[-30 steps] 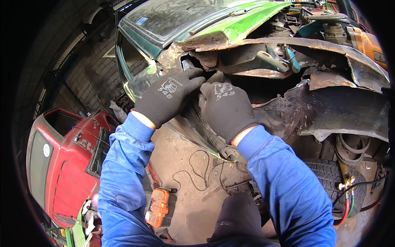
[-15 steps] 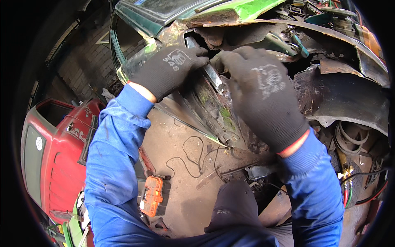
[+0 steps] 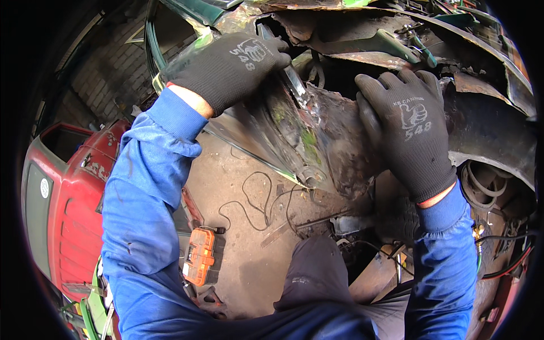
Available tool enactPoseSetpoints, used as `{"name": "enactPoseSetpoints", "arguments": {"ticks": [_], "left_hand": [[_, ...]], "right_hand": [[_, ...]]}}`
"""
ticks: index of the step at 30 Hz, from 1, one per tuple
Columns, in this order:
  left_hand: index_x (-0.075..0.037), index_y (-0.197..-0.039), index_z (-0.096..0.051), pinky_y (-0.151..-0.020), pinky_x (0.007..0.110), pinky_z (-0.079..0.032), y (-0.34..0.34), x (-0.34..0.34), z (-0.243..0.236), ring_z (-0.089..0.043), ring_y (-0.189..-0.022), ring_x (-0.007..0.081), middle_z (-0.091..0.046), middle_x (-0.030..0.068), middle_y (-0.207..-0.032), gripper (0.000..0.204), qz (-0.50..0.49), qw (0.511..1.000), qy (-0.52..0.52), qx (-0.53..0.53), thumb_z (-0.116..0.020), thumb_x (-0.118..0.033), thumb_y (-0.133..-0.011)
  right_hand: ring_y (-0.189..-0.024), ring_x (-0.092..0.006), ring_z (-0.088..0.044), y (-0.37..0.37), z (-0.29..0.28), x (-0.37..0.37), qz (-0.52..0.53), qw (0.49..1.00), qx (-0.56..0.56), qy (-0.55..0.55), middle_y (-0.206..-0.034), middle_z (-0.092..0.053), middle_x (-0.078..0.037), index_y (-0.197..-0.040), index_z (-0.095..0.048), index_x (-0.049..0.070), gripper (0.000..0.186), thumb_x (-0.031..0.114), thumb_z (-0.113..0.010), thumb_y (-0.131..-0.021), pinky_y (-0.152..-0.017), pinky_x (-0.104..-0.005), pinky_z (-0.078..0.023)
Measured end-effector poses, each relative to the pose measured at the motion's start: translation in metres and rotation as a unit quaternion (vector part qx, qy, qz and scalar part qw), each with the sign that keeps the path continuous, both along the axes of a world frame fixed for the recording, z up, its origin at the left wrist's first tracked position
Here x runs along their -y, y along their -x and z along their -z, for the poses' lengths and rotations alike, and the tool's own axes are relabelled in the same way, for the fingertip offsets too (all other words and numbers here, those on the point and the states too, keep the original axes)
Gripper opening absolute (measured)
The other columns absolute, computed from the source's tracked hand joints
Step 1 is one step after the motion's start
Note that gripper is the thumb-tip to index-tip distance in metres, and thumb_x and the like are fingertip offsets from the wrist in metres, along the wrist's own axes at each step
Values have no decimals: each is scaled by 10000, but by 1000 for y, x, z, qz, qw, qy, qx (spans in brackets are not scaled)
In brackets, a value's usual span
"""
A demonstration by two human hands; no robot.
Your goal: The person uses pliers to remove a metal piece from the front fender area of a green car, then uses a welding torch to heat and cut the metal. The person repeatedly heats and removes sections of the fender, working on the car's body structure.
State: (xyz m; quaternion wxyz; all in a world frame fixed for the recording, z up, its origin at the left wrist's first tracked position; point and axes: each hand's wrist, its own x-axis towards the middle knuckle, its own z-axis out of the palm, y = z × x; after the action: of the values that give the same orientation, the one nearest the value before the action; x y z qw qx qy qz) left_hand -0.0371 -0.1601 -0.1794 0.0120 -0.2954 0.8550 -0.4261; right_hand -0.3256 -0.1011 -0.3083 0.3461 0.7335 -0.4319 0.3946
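Observation:
My left hand, in a black knit glove, closes around a narrow bare-metal strip that lies along the rusted body of a car. The strip's upper end shows above my fingers; its lower end rests against the corroded metal beside the door opening. My right hand, gloved the same way, is apart from the strip. Its fingers are spread near the edge of a dark opening in the rusty panel. Nothing shows in its grasp, though its palm side is hidden.
Below the car, a thin black cable loops across the concrete floor. An orange toolbox stands by my left forearm. At far left is a red vehicle cab. Hoses hang at the right, beneath a dark curved panel.
My right hand has moved right and down, away from the strip, uncovering rusty metal and a dark opening. My left hand stays on the strip. The whole view has shifted slightly.

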Motion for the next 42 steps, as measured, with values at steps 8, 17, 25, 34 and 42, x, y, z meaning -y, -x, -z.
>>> {"name": "enactPoseSetpoints", "arguments": {"ticks": [8, 17, 25, 34, 42], "left_hand": [[-152, -1378, -762, -1098, 434, -586, -9, 12, -1, -722, -1270, 348, -722, 97, -1472, 482, 52, 996, 73, 26, -594, 19, -960], [-164, -1368, -750, -1138, 433, -552, 0, 3, 1, -697, -1311, 317, -716, 93, -1467, 451, -5, 999, 36, 36, -644, -18, -955], [-169, -1384, -749, -1114, 446, -567, 1, 2, 2, -710, -1279, 336, -721, 101, -1456, 476, -31, 997, 44, 47, -644, -7, -949], [-124, -1331, -766, -1008, 447, -613, 12, -2, 2, -752, -1167, 366, -736, 90, -1444, 483, 7, 999, 27, 22, -629, 67, -909], [-135, -1288, -766, -962, 439, -622, 32, -20, 9, -771, -1140, 339, -736, 57, -1453, 429, -68, 997, 27, 19, -628, 13, -910]], "right_hand": [[-1074, -279, -711, -1, 4, 5, -9, 999, 13, 37, -999, -739, -75, -1151, -755, 136, 223, 224, -745, -946, -1068, -483, -487], [-1040, -292, -715, 4, 10, 10, -48, 997, 37, 49, -988, -745, -70, -1134, -781, 124, 210, 211, -768, -943, -1046, -483, -498], [-1013, -280, -708, 4, 13, 11, -75, 995, 55, 47, -958, -716, -61, -1088, -766, 125, 207, 217, -803, -906, -1051, -472, -510], [-1026, -277, -692, 6, 16, 10, -81, 993, 67, 56, -973, -702, -60, -1125, -750, 119, 282, 219, -814, -869, -1062, -465, -514], [-1034, -285, -675, 7, 10, 4, -66, 996, 54, 5, -997, -694, -78, -1174, -742, 87, 304, 219, -767, -902, -1093, -475, -503]]}}
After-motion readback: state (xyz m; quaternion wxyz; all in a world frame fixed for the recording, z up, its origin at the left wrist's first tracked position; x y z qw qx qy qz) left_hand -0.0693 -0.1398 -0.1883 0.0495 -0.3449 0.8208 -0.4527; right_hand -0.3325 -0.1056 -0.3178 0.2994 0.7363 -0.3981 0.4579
